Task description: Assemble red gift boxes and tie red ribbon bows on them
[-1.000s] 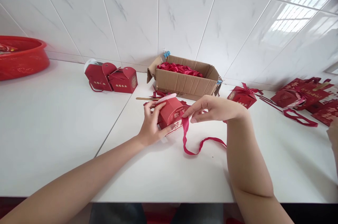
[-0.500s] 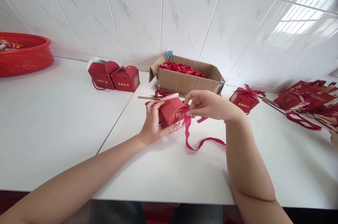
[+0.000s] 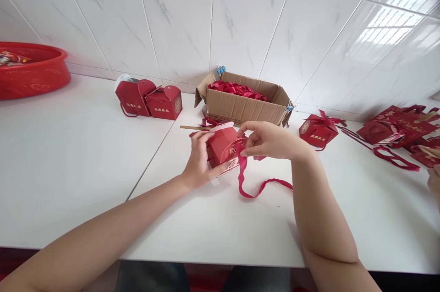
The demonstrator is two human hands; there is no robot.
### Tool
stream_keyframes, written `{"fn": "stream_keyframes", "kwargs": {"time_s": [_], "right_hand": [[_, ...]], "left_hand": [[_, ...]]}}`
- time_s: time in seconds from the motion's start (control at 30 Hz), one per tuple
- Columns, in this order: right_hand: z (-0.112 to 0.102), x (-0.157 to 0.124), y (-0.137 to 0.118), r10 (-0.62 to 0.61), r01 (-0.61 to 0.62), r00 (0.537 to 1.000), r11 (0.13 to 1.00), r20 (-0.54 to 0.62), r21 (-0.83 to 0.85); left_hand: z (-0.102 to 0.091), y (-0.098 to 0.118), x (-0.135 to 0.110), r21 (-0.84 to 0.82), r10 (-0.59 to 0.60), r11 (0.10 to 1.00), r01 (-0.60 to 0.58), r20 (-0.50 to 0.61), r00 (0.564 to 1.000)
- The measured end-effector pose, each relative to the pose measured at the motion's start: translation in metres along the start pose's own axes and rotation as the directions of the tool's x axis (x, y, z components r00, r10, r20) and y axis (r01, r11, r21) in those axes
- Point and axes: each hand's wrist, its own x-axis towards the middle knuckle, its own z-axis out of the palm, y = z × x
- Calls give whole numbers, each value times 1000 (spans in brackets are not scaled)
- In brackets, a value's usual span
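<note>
A small red gift box (image 3: 222,143) with gold lettering sits tilted on the white table, its top flaps raised. My left hand (image 3: 202,157) is wrapped round its left side, thumb along the lower front edge. At the box's right flap, my right hand (image 3: 263,140) pinches a red ribbon (image 3: 242,173) between thumb and fingers. The ribbon hangs from the flap to the tabletop and curls right, passing behind my right forearm. Where the ribbon meets the flap is partly hidden by my fingers.
Behind stands a cardboard box (image 3: 240,104) of red ribbons, clipped at its corners. Two red gift boxes (image 3: 164,103) stand left, near a red basin (image 3: 34,76). To the right are a bow-tied gift box (image 3: 318,131), more red packaging (image 3: 405,127) and another person's hand (image 3: 434,182).
My right hand has shifted slightly left along the flap, and the hanging ribbon has moved left with it. My left hand stays on the box. The other person's hand shows more at right.
</note>
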Motion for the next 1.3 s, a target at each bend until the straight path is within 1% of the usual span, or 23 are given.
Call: {"fn": "stream_keyframes", "kwargs": {"time_s": [0.07, 0.27, 0.6, 0.7, 0.77, 0.9, 0.97, 1.03, 1.13, 1.3], "right_hand": [[1, 1, -1, 10, -10, 1000, 1000, -10, 11], [3, 6, 0, 63, -60, 993, 998, -103, 29], [8, 7, -2, 49, -52, 988, 998, -149, -18], [9, 7, -2, 18, -23, 984, 999, -176, -26], [9, 8, -2, -20, 9, 982, 998, -188, -61], [9, 11, 0, -173, 134, 958, 975, -227, -176], [8, 13, 2, -244, 207, 946, 961, -213, -181], [8, 14, 4, -263, 242, 950, 960, -167, -139], [7, 15, 6, -237, 230, 966, 970, -99, -76], [7, 15, 6, -192, 185, 974, 981, -122, -66]], "left_hand": [[0, 1, 0, -5, -3, 1000, 3, 4, 1000], [0, -2, 0, -6, 11, 1000, -11, 7, 1000], [-1, -1, 0, -11, 2, 1000, -2, 18, 1000], [-1, -2, 0, -15, 7, 1000, -7, 20, 1000], [-1, -3, 0, -6, 10, 1000, -10, 24, 1000], [-2, -6, -1, 40, 19, 999, -20, 31, 999], [-2, -6, -2, 42, 11, 999, -12, 36, 999], [-2, -6, -2, 26, 4, 1000, -5, 46, 999], [-2, -5, -1, 7, 7, 1000, -8, 48, 999], [-3, -3, 1, 15, 56, 998, -57, 45, 997]]}}
